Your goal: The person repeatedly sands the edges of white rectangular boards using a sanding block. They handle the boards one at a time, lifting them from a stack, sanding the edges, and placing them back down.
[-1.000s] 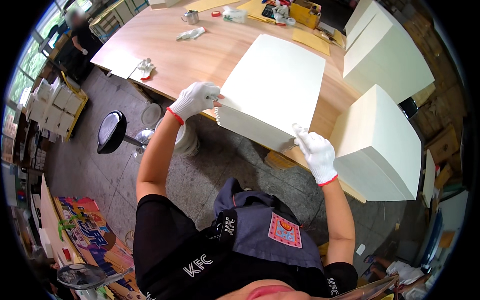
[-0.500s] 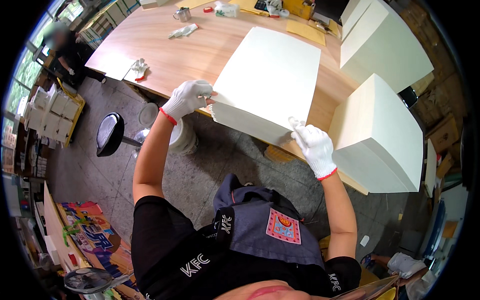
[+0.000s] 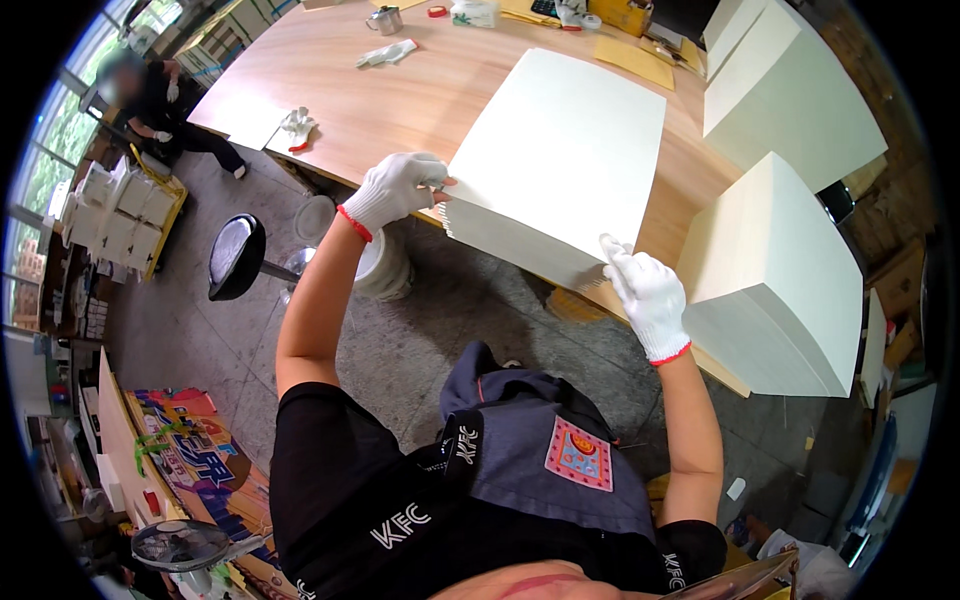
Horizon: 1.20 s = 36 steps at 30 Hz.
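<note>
Hands, two, in white knitted gloves with red cuffs. Left hand: grip half curled, fingertips at the left near corner of a white paper stack. Right hand: grip loosely bent, forefinger extended, at the right near corner. Cannot tell whether either has hold of sheets.
Stack: one, block-shaped, corner edges ruffled, on the near side of the wood-grain table.
Right: one curved-sided stack; further white stacks far right, count unclear.
Left: two loose gloves; one metal mug.

Head-worn fisheye view, looking steeply down, fairly near the hands, wooden table beyond
</note>
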Tool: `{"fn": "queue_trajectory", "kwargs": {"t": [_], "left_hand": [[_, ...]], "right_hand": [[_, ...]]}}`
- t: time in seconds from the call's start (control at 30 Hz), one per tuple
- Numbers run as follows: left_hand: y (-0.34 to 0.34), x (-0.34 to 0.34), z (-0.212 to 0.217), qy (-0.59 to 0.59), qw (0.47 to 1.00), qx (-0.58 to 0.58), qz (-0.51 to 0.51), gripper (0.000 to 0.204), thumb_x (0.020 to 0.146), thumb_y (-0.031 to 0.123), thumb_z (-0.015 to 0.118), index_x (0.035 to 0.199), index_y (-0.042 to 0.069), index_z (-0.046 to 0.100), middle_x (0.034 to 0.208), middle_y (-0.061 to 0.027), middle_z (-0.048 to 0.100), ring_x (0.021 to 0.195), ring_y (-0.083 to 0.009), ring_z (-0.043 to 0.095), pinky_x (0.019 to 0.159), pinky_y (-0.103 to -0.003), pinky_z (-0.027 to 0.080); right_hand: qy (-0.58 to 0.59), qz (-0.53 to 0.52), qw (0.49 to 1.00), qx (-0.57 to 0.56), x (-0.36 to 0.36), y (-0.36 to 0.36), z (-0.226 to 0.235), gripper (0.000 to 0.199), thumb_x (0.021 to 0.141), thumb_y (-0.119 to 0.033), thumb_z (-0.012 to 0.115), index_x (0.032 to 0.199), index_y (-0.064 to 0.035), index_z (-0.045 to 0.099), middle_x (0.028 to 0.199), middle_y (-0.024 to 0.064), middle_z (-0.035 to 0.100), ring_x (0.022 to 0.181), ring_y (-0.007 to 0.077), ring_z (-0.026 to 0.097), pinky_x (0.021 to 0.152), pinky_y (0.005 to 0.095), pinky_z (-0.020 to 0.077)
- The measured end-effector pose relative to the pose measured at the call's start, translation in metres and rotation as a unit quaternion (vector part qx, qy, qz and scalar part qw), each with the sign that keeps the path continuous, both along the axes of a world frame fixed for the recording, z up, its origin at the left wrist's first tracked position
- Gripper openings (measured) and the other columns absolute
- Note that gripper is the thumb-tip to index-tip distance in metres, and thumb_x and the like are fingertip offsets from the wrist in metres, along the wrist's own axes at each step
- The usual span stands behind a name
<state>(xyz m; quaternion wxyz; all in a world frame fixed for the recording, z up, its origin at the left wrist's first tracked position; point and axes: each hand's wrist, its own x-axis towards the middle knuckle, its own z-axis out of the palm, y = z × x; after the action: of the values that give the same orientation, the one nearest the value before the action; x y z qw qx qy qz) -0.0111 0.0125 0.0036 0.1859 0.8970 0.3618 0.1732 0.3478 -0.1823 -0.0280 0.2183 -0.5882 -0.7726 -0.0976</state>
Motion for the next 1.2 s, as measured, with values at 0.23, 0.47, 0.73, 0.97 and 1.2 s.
{"fn": "queue_trajectory", "kwargs": {"t": [0.23,0.47,0.73,0.97,1.2], "left_hand": [[-0.006,0.007,0.012,0.031,0.998,-0.041,0.033,0.022,0.080,0.017,0.082,0.093,0.004,0.070,0.095,-0.0110,0.073,0.086,-0.0317,0.068,0.075,-0.039,0.053],[-0.006,0.026,0.032,0.185,0.981,-0.007,0.051,0.027,0.086,0.037,0.077,0.090,0.011,0.076,0.086,-0.0143,0.071,0.084,-0.0374,0.068,0.076,-0.044,0.052],[0.017,0.081,0.079,0.221,0.969,0.110,0.001,0.028,0.087,0.038,0.072,0.095,0.012,0.075,0.092,-0.0100,0.072,0.086,-0.0316,0.070,0.076,-0.042,0.054],[-0.089,0.235,0.096,-0.150,0.966,-0.025,-0.209,0.016,0.082,0.005,0.071,0.097,0.010,0.066,0.100,-0.0065,0.069,0.091,-0.0279,0.067,0.076,-0.034,0.054],[-0.168,0.380,0.118,-0.183,0.888,0.093,-0.411,0.037,0.078,0.002,0.075,0.114,0.012,0.071,0.123,-0.0073,0.068,0.116,-0.0286,0.061,0.099,-0.039,0.051]], "right_hand": [[-0.012,0.005,0.998,0.055,-0.002,-0.006,-0.007,0.048,0.089,-0.021,0.073,0.136,-0.0223,0.064,0.072,0.0045,0.055,0.065,0.0222,0.060,0.058,0.0355,0.0513],[-0.050,0.012,0.994,0.093,-0.003,-0.006,-0.015,0.043,0.088,-0.021,0.072,0.130,-0.0158,0.066,0.072,0.0011,0.055,0.065,0.0178,0.059,0.057,0.0331,0.0491],[-0.009,-0.002,0.998,0.060,0.014,-0.059,0.009,0.055,0.093,-0.034,0.068,0.144,-0.0200,0.054,0.080,0.0051,0.058,0.072,0.0226,0.061,0.064,0.0381,0.0501],[-0.016,-0.170,0.985,0.034,0.110,-0.170,0.024,0.037,0.093,-0.032,0.068,0.127,-0.0181,0.065,0.083,0.0067,0.064,0.071,0.0263,0.064,0.062,0.0403,0.0511],[0.439,-0.388,0.766,0.266,0.281,-0.267,0.081,0.025,0.103,-0.022,0.060,0.119,-0.0052,0.070,0.089,-0.0027,0.065,0.074,0.0039,0.053,0.067,0.0217,0.0463]]}}
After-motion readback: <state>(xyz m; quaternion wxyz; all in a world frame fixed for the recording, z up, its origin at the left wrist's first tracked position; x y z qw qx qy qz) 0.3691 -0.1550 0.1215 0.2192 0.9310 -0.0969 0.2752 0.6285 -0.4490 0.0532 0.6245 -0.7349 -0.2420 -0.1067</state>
